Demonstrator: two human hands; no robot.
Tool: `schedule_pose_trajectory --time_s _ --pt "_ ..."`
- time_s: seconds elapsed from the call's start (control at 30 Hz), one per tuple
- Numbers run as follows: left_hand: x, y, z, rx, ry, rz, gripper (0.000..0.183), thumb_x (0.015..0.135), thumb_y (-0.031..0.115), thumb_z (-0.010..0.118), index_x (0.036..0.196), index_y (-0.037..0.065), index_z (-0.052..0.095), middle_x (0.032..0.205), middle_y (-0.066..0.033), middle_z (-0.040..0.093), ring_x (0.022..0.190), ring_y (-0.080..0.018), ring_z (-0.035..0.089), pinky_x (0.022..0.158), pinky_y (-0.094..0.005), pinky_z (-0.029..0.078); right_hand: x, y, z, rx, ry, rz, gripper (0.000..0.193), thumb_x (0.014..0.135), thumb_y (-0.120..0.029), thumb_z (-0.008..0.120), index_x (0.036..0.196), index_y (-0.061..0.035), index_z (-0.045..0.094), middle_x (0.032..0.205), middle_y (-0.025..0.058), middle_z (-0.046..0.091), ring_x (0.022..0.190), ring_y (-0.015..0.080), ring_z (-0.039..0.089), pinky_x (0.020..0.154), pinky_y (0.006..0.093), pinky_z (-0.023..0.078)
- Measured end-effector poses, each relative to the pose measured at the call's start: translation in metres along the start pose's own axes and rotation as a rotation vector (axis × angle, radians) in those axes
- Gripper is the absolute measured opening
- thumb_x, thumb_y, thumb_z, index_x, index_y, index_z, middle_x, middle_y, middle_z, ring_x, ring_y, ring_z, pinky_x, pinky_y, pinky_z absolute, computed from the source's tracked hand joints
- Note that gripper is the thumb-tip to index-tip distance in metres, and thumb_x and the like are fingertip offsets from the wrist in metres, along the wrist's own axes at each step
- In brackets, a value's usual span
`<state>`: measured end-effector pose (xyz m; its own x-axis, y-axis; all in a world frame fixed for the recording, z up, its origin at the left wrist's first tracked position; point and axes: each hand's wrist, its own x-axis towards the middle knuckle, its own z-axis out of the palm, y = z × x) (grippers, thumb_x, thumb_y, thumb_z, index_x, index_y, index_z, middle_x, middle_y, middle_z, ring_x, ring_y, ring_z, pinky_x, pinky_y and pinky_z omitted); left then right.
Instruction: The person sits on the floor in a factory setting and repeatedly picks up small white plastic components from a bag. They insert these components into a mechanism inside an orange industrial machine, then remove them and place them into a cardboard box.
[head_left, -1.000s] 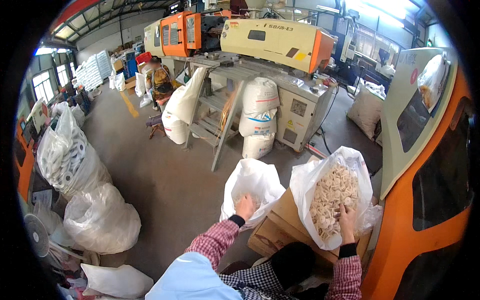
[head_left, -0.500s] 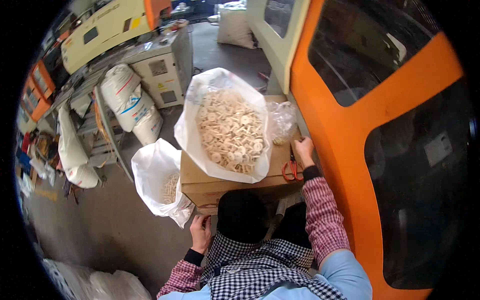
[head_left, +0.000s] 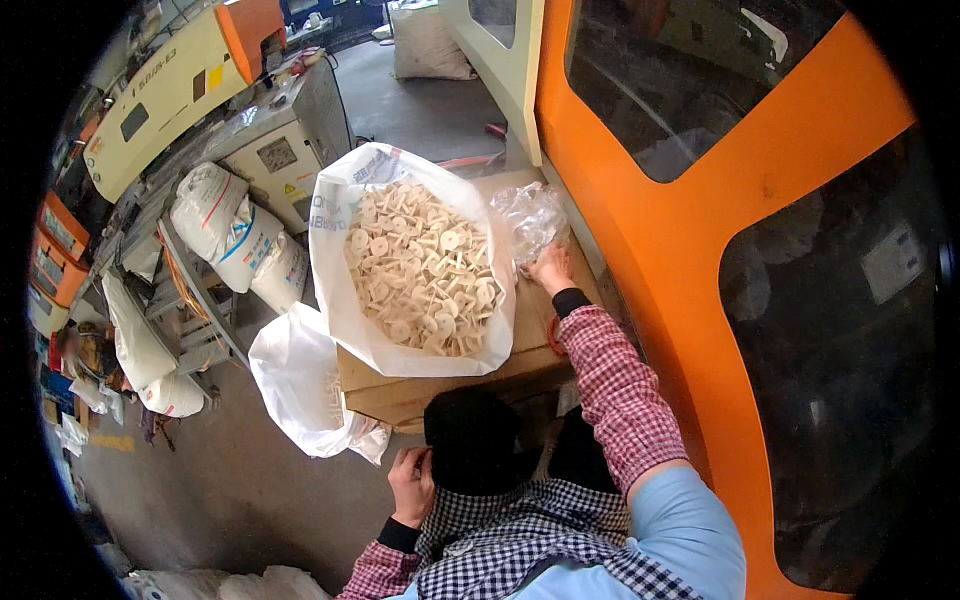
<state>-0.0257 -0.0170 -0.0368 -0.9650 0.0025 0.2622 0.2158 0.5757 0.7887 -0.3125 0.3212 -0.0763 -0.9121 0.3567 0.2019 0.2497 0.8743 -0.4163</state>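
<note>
My right hand (head_left: 549,268) is at the near end of a clear plastic bag (head_left: 532,212), its fingers bent against the plastic and partly hidden. Beneath my right sleeve, one red handle of the scissors (head_left: 555,335) shows. Left of the clear bag, a large open white sack (head_left: 335,290) is full of cream plastic parts (head_left: 425,265) with round discs and stems. Both bags rest on a cardboard box (head_left: 400,395). Down beside my dark-clad knee, my left hand (head_left: 411,485) is closed with curled fingers; whatever it may hold cannot be made out.
A second white sack (head_left: 285,365) with pale parts stands on the floor left of the box. The orange machine panel (head_left: 650,250) rises close on my right. Filled sacks (head_left: 245,240) lean by a metal rack (head_left: 205,305) at the left.
My right hand has moved from beside the scissors, forward and left, onto the clear bag's near end. My left hand stays low by my knee. The whole view has shifted slightly.
</note>
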Motion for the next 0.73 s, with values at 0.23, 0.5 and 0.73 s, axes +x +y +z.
schedule_pose_trajectory --time_s 0.23,0.5,0.73 --pt "0.012 0.02 0.004 -0.029 -0.121 -0.008 0.009 0.081 0.001 0.061 0.09 -0.001 0.063 0.078 -0.016 0.059 0.067 -0.0274 0.06 0.058 -0.0308 0.047 0.006 0.003 0.034 -0.055 0.07 0.033 0.053 0.07 -0.026 0.071 0.111 0.0039 0.053 0.109 0.0272 0.052 0.106 0.0387 0.05 0.09 0.0424 0.042" --pt "0.018 0.03 0.009 -0.036 -0.121 0.08 0.01 0.08 -0.001 0.061 0.09 -0.001 0.063 0.079 -0.0153 0.06 0.068 -0.026 0.06 0.059 -0.0305 0.048 -0.015 -0.018 -0.015 0.114 0.051 0.121 0.034 0.075 -0.011 0.059 0.102 0.0077 0.051 0.102 0.0287 0.054 0.097 0.0434 0.052 0.086 0.0452 0.042" --pt "0.061 0.065 0.042 -0.294 -0.26 -0.032 0.017 0.083 0.004 0.061 0.1 0.001 0.061 0.087 -0.016 0.062 0.078 -0.0237 0.063 0.068 -0.0261 0.048 -0.021 0.001 -0.024 0.499 0.178 0.283 0.041 0.078 -0.014 0.06 0.111 0.0039 0.042 0.108 0.0294 0.051 0.102 0.0427 0.05 0.088 0.0459 0.039"
